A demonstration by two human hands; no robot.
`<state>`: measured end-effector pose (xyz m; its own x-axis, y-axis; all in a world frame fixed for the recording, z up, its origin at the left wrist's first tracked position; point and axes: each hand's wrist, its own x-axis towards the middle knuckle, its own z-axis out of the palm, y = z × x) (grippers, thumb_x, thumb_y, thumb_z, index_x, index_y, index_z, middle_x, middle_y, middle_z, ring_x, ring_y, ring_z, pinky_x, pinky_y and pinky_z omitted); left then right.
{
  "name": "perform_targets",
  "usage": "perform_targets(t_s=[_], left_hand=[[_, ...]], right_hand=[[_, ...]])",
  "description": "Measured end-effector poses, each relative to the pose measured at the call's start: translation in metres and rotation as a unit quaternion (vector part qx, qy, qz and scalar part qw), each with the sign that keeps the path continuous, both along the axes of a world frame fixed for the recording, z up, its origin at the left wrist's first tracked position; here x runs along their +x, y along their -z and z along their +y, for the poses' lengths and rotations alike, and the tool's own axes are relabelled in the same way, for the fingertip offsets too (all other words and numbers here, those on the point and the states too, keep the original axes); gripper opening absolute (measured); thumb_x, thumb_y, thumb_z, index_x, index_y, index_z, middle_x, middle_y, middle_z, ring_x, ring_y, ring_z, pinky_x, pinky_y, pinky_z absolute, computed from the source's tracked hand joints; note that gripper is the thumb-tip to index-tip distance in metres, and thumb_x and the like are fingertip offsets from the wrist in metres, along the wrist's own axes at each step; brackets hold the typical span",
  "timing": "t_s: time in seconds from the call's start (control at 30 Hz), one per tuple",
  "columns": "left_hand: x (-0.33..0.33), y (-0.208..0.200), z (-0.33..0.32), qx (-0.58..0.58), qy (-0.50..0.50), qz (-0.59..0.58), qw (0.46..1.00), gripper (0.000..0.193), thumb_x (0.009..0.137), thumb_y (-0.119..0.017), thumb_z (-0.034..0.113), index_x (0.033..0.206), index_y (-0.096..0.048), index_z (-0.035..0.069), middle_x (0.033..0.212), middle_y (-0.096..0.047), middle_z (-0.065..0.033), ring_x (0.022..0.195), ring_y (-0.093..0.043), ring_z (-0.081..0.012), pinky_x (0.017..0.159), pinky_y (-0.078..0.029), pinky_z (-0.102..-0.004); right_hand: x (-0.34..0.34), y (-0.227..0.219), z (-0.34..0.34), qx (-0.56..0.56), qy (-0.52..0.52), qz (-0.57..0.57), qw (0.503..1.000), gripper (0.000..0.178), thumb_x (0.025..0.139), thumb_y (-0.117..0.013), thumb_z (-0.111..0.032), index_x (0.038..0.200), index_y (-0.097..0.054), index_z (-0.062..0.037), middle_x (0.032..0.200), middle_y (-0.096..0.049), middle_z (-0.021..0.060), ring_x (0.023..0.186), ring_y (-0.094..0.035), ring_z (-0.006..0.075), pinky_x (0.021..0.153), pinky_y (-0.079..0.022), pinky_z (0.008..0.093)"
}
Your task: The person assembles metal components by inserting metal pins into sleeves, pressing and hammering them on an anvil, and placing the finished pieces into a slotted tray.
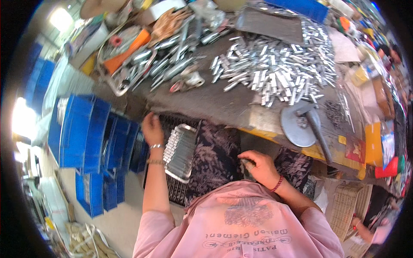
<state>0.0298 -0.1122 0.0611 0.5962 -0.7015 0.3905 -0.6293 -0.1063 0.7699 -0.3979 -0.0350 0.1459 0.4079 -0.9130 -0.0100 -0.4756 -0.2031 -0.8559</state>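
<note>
My left hand point(152, 130) is at the table's front edge, beside the far left corner of a black slatted crate point(177, 191). Its fingers are bent together, and whatever they may hold is hidden. On the crate, right of my left forearm, lies a silver metal tray point(188, 175) with rows of thin metal rods point(180, 148). Over my lap, my right hand point(260, 169) is curled, thumb side up, around something dark that I cannot make out. A large heap of short shiny metal pieces point(279, 69) covers the table ahead.
A hammer point(317, 133) rests on a round metal plate point(297, 124) at the table's right front edge. Wrenches and an orange-handled tool point(127, 52) crowd the back left. Blue bins point(77, 133) are stacked at my left. Another person point(374, 232) is at the far lower right, near a woven basket point(346, 206).
</note>
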Motion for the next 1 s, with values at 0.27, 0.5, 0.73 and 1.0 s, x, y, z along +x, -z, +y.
perform_targets(t_s=[0.27, 0.5, 0.73, 1.0], left_hand=[[-0.165, -0.185, -0.009, -0.148, 0.234, -0.048, 0.960, 0.021, 0.093, -0.078, 0.000, 0.113, -0.075, 0.007, 0.103, -0.068, -0.0005, 0.084, -0.062, -0.0083, 0.070, -0.049, -0.0225], [-0.289, -0.192, -0.041, -0.009, 0.372, -0.141, 0.917, 0.065, 0.089, -0.083, 0.019, 0.148, -0.058, 0.017, 0.096, -0.073, -0.0065, 0.074, -0.066, -0.0180, 0.070, -0.055, -0.0342], [-0.295, -0.195, -0.048, 0.087, 0.327, -0.062, 0.939, 0.058, 0.092, -0.075, 0.004, 0.147, -0.060, 0.013, 0.095, -0.068, -0.0091, 0.078, -0.065, -0.0177, 0.075, -0.055, -0.0330], [-0.287, -0.203, -0.017, 0.063, 0.504, 0.082, 0.857, 0.041, 0.093, -0.072, -0.007, 0.132, -0.069, 0.005, 0.094, -0.064, -0.0020, 0.082, -0.060, -0.0102, 0.074, -0.051, -0.0266]], right_hand=[[-0.022, -0.013, 0.010, -0.002, 0.025, -0.007, 1.000, 0.027, 0.091, -0.071, -0.007, 0.117, -0.075, -0.0129, 0.115, -0.077, 0.0126, 0.105, -0.074, 0.0351, 0.088, -0.059, 0.0435], [-0.046, -0.045, 0.015, -0.007, 0.056, -0.024, 0.998, 0.027, 0.091, -0.071, -0.008, 0.117, -0.074, -0.0103, 0.112, -0.076, 0.0153, 0.103, -0.074, 0.0374, 0.088, -0.059, 0.0453], [-0.099, -0.118, 0.025, -0.095, 0.087, -0.066, 0.989, 0.023, 0.090, -0.075, -0.006, 0.113, -0.074, -0.0064, 0.107, -0.076, 0.0139, 0.099, -0.075, 0.0350, 0.086, -0.060, 0.0417], [-0.257, -0.128, -0.054, -0.242, 0.405, 0.292, 0.832, 0.017, 0.090, -0.070, -0.013, 0.105, -0.076, -0.0150, 0.106, -0.074, 0.0107, 0.100, -0.073, 0.0356, 0.087, -0.058, 0.0490]])
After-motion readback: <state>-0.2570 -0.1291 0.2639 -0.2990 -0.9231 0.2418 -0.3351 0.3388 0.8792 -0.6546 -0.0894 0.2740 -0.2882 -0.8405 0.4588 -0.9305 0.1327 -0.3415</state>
